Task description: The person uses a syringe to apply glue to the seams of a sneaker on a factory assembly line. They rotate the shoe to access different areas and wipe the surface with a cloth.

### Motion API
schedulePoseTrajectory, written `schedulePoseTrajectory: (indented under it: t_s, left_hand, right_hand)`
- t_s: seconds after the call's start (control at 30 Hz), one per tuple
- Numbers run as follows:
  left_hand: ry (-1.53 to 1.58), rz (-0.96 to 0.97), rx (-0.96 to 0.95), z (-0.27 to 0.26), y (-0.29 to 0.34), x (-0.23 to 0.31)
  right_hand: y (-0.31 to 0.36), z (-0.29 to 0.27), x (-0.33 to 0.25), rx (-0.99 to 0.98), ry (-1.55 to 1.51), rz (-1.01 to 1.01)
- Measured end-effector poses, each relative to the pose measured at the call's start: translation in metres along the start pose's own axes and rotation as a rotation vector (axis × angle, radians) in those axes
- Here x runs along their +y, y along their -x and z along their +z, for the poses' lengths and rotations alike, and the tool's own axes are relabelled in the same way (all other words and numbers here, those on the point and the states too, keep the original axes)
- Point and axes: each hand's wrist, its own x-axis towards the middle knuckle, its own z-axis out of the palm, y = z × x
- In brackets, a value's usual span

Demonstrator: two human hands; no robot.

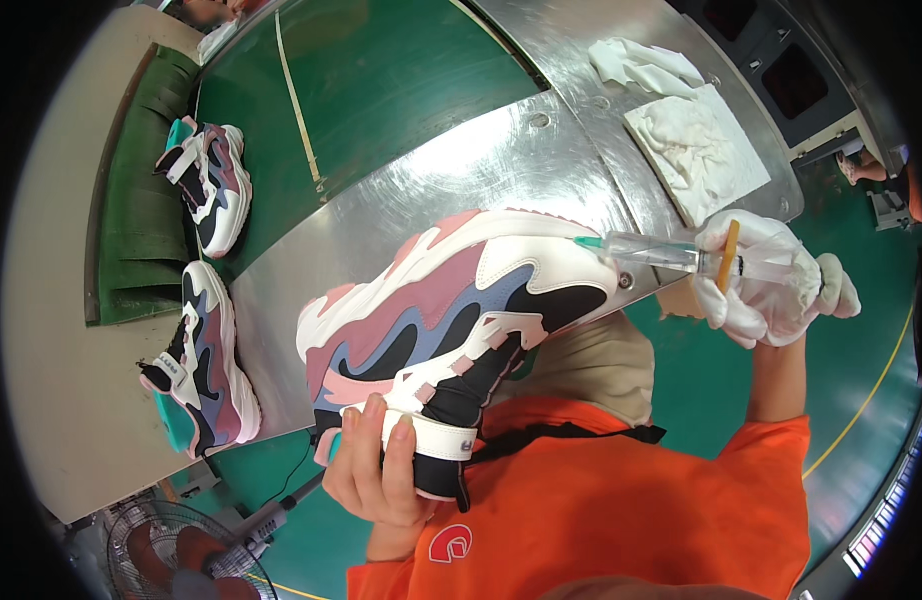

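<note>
My bare left hand (376, 470) is closed round the ankle end of a sneaker (446, 285), its fingers over the white strap. The sneaker is white, mauve, blue and black with a pink-and-white sole, held on its side with the toe to the right. In my white-gloved right hand (766, 285) is a clear syringe (651, 250) with a yellow-brown finger flange. Its green tip meets the white toe near the edge of the sole. The gloved fingers wrap the syringe's rear part and partly hide it.
Two similar sneakers, one upper (219, 190) and one lower (216, 355), lie at the left beside a green flap curtain (146, 200). A green conveyor belt (381, 90) runs behind the metal table (481, 150). White cloths (696, 150) lie at the back right; a fan (181, 550) stands lower left.
</note>
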Motion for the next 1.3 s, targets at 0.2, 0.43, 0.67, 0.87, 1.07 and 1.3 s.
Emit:
schedulePoseTrajectory:
  t_s: [0.2, 0.43, 0.67, 0.87, 1.07, 1.3]
  left_hand:
    - [-0.022, 0.053, 0.05, 0.005, -0.003, -0.008]
    - [0.104, 0.223, 0.105, 0.02, -0.013, -0.047]
    - [0.149, 0.256, 0.117, 0.021, -0.028, -0.051]
    - [0.161, 0.21, 0.064, 0.016, -0.027, -0.047]
    - [0.19, 0.206, 0.076, 0.021, -0.026, -0.05]
    - [0.182, 0.215, 0.124, 0.025, -0.031, -0.05]
  right_hand:
    - [0.008, -0.003, 0.006, 0.059, -0.176, -0.123]
    - [-0.043, 0.038, 0.001, 0.442, 0.861, -0.34]
    - [-0.125, 0.087, 0.006, 0.351, 1.617, -0.726]
    - [-0.13, 0.093, 0.003, 0.173, 1.699, -0.726]
    - [-0.113, 0.076, -0.007, 0.151, 1.801, -0.665]
    - [-0.067, 0.058, -0.023, 0.337, 1.913, -0.657]
